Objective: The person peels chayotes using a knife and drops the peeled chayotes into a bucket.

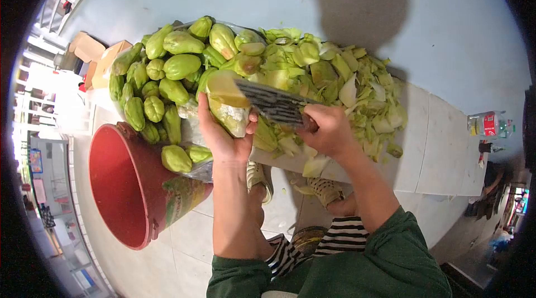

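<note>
My left hand (226,144) is closed around a partly cut chayote (230,112), its pale, wet-looking flesh facing me. The fingers of my right hand (330,127) wrap the handle of a broad-bladed knife (272,102). Its dark, motion-smeared blade points left and meets the upper side of the held chayote in this view. A pale, blurred patch shows at the blade's tip. Behind my left hand lies a heap of whole green chayotes (181,67). Beyond the knife and to its right spreads a pile of peelings and cut pieces (340,77).
A red bucket (149,203) lies tipped at the left, its mouth toward the left. Near the blue wall, a cardboard box (109,62) stands behind the heap. A plastic bottle (491,125) is far right. My sandalled feet (326,191) are below the pile on pale tiles.
</note>
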`<state>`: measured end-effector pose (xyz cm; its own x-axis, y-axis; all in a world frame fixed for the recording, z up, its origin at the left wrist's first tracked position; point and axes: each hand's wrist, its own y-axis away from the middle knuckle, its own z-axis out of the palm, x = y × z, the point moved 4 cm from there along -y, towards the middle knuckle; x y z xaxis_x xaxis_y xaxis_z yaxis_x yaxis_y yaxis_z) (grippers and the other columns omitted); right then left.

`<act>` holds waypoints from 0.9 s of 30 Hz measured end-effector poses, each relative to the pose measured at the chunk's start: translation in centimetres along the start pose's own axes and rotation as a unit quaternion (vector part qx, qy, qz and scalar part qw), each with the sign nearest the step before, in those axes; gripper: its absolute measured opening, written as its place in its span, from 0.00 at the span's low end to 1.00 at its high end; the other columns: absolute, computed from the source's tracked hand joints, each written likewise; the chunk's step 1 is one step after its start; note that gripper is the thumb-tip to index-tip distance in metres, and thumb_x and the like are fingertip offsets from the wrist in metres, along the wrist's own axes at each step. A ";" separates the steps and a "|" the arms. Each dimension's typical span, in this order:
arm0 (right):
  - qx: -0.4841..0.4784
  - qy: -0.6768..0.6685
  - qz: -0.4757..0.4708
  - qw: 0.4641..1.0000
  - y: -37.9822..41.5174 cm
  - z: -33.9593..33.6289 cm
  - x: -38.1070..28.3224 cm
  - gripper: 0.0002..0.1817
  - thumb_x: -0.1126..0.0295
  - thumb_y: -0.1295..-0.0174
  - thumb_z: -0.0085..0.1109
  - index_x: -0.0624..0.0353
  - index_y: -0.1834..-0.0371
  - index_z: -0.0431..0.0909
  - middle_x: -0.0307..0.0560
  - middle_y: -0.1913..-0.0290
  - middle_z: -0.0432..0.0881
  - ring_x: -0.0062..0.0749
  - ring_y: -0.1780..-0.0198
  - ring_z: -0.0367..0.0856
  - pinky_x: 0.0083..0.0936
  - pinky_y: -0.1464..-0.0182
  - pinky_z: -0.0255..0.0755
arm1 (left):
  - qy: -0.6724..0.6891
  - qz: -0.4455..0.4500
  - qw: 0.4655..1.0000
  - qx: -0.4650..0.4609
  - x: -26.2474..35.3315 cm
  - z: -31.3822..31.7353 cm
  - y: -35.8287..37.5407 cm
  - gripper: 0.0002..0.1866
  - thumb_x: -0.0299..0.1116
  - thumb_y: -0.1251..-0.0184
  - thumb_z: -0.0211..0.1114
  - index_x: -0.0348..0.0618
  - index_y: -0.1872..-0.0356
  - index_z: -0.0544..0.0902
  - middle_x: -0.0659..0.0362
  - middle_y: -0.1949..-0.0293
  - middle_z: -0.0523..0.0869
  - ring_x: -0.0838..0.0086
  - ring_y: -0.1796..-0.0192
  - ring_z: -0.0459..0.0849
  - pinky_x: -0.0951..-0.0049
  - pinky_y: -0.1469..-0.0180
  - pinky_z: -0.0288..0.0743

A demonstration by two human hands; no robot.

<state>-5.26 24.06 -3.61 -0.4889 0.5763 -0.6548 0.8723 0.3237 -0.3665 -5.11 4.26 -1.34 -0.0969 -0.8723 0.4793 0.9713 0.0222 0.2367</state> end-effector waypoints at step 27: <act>-0.074 -0.071 -0.114 0.988 1.8 1.1 -2.9 0.14 0.71 0.63 0.71 0.53 0.71 0.78 0.42 0.78 0.76 0.40 0.76 0.79 0.34 0.74 0.73 | 0.039 0.010 0.997 0.063 -0.5 -1.7 -0.2 0.32 0.60 0.29 0.56 0.39 0.42 0.73 0.49 0.50 0.82 0.56 0.50 0.83 0.54 0.48 0.80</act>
<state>-2.21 22.10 -3.12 -0.6590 0.3674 -0.6563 0.7242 0.5455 -0.4218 -4.92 3.87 -3.04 -0.0558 -0.9060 0.4196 0.9377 0.0969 0.3337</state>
